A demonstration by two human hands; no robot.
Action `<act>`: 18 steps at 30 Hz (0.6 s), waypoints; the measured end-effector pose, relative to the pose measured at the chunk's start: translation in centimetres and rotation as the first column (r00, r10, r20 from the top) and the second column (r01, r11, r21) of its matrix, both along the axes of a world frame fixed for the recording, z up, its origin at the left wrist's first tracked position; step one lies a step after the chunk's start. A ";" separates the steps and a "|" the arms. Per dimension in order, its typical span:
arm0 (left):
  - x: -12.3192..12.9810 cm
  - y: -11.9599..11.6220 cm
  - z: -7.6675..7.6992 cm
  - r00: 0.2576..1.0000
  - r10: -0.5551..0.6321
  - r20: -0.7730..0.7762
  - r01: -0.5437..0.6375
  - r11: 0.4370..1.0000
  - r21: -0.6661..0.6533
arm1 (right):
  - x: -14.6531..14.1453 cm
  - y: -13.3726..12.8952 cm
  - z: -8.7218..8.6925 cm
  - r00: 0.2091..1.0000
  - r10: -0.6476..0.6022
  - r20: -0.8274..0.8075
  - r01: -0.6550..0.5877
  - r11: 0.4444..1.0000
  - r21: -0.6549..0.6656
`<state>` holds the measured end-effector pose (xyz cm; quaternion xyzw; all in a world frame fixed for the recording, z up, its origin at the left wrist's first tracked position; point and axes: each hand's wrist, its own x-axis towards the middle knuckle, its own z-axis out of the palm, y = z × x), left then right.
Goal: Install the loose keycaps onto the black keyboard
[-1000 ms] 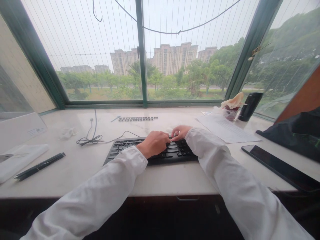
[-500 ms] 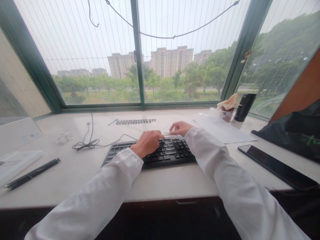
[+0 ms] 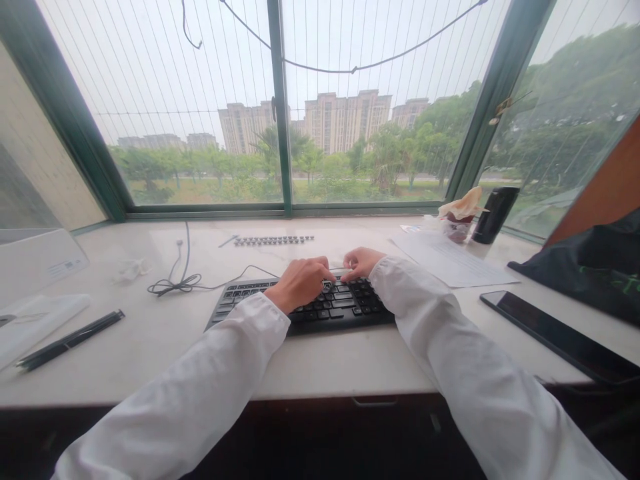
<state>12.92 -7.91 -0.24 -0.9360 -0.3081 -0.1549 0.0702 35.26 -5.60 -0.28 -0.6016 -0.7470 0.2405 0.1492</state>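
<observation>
A black keyboard (image 3: 345,319) lies on the white table in front of the window. My left hand (image 3: 301,283) rests over its middle, fingers curled, with a fingertip at the upper keys. Close on its right, my right hand (image 3: 361,263) is at the keyboard's back edge, thumb and fingers drawn together; whatever is between them is too small to make out. Behind the keyboard, small keycaps (image 3: 274,241) stand in two rows, with a thin blue stick (image 3: 228,241) at their left end.
Left: a coiled cable (image 3: 175,285), crumpled plastic (image 3: 131,270), black pens (image 3: 71,340) and a white box (image 3: 45,257). Right: a paper sheet (image 3: 453,259), a phone (image 3: 555,335), a dark cylinder (image 3: 495,215) and a black bag (image 3: 595,257). The table's front edge is near my forearms.
My right hand has lowered toward the upper keys, closer to my left hand, and its fingers have drawn together. The whole view has shifted slightly.
</observation>
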 end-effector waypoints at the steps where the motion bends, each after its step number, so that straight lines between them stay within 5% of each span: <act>1: 0.0 0.0 0.0 1.000 -0.006 -0.017 0.006 1.000 -0.016 | 0.0 0.0 0.0 1.000 0.007 -0.018 -0.007 1.000 0.022; 18: 0.0 -0.3 0.2 0.999 0.027 0.019 -0.028 0.999 0.034 | -0.4 -0.5 0.5 0.994 0.071 -0.088 -0.070 0.997 0.011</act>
